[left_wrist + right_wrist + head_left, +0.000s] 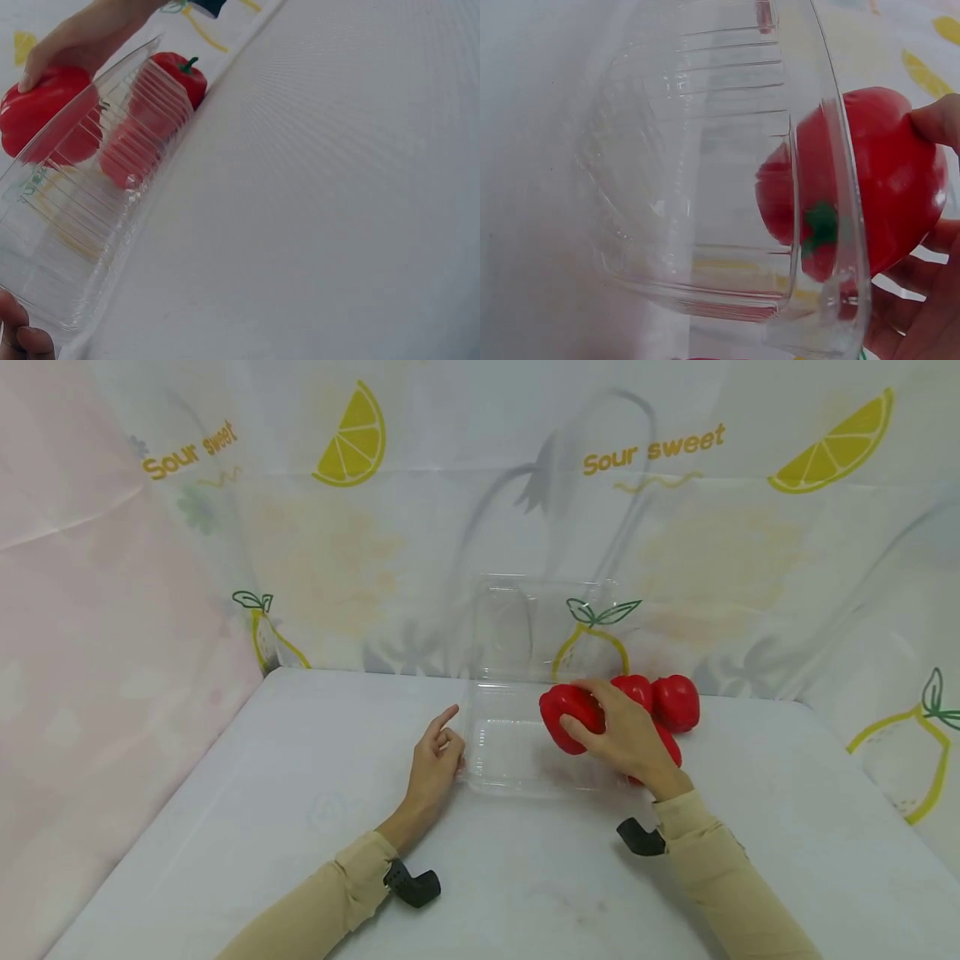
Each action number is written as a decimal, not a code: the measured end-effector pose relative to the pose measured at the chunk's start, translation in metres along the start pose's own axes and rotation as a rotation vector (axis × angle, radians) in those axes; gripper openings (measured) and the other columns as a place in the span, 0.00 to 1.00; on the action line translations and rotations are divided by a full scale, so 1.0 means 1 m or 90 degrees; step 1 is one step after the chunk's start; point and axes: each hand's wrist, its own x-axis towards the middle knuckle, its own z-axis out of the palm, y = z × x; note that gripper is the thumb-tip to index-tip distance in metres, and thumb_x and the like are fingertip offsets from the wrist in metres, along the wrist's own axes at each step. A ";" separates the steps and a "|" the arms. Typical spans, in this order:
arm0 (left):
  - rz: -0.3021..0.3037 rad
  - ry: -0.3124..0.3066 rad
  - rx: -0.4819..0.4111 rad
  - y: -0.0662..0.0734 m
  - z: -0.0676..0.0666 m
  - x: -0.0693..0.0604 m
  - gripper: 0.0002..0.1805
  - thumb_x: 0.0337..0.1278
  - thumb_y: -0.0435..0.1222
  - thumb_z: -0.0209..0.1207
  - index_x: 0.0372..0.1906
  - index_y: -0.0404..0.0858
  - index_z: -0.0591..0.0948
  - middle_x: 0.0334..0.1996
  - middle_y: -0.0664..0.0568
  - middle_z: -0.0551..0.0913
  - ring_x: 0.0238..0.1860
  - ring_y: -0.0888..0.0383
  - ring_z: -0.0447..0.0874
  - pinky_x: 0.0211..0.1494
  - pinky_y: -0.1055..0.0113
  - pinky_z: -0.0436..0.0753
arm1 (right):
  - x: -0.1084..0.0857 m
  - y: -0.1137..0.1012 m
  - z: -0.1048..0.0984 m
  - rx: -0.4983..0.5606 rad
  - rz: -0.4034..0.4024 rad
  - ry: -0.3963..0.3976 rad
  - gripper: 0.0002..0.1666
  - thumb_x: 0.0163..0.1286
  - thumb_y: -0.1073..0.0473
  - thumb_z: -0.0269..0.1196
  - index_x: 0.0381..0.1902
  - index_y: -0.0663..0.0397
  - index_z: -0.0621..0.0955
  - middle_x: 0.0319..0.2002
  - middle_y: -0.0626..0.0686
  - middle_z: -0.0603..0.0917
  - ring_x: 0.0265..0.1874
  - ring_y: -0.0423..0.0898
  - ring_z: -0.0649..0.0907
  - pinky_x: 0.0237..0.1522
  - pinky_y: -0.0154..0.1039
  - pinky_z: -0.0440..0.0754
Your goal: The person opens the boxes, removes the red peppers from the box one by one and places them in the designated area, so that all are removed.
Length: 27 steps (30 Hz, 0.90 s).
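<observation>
A clear plastic clamshell box (510,756) stands on the table, its lid (502,631) raised at the back. My right hand (626,731) grips a red bell pepper (567,718) above the right part of the box, thumb on the near side. Through the box wall in the right wrist view, the green stem of that pepper (889,180) shows. My left hand (437,760) is at the box's left edge, index finger extended and the others loosely curled. In the left wrist view, only its fingertips (34,341) appear, close to the box end.
Right of the box are more red bell peppers: one at the back right (677,702), one beside it (633,690), and one partly hidden by my right hand (669,745). A printed cloth (435,568) hangs behind the white table (300,760).
</observation>
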 end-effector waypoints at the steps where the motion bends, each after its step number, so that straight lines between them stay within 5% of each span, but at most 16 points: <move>1: 0.001 0.000 0.000 0.000 0.000 0.000 0.27 0.63 0.28 0.45 0.68 0.40 0.64 0.21 0.55 0.69 0.16 0.67 0.66 0.23 0.75 0.67 | -0.001 0.001 -0.001 0.003 -0.001 0.001 0.40 0.56 0.41 0.66 0.64 0.45 0.67 0.57 0.52 0.75 0.54 0.51 0.74 0.44 0.54 0.82; 4: 0.003 0.000 -0.002 -0.001 0.001 0.001 0.27 0.63 0.28 0.45 0.68 0.41 0.65 0.20 0.55 0.69 0.16 0.67 0.66 0.24 0.75 0.67 | -0.002 0.002 -0.004 0.013 -0.008 0.011 0.40 0.56 0.43 0.66 0.64 0.46 0.67 0.57 0.52 0.76 0.54 0.51 0.74 0.45 0.54 0.82; 11: 0.023 0.018 -0.001 -0.031 0.000 0.014 0.27 0.63 0.30 0.46 0.68 0.44 0.65 0.19 0.57 0.69 0.16 0.65 0.66 0.23 0.75 0.67 | -0.006 0.008 -0.012 0.029 0.008 0.023 0.38 0.59 0.44 0.64 0.64 0.48 0.67 0.56 0.55 0.76 0.53 0.52 0.75 0.48 0.56 0.80; 27: 0.029 0.011 -0.008 -0.031 0.000 0.014 0.27 0.61 0.28 0.46 0.67 0.42 0.66 0.18 0.58 0.69 0.16 0.65 0.66 0.22 0.75 0.67 | -0.017 0.023 -0.027 0.042 0.017 0.056 0.30 0.67 0.43 0.56 0.64 0.45 0.66 0.54 0.55 0.77 0.48 0.53 0.78 0.46 0.55 0.79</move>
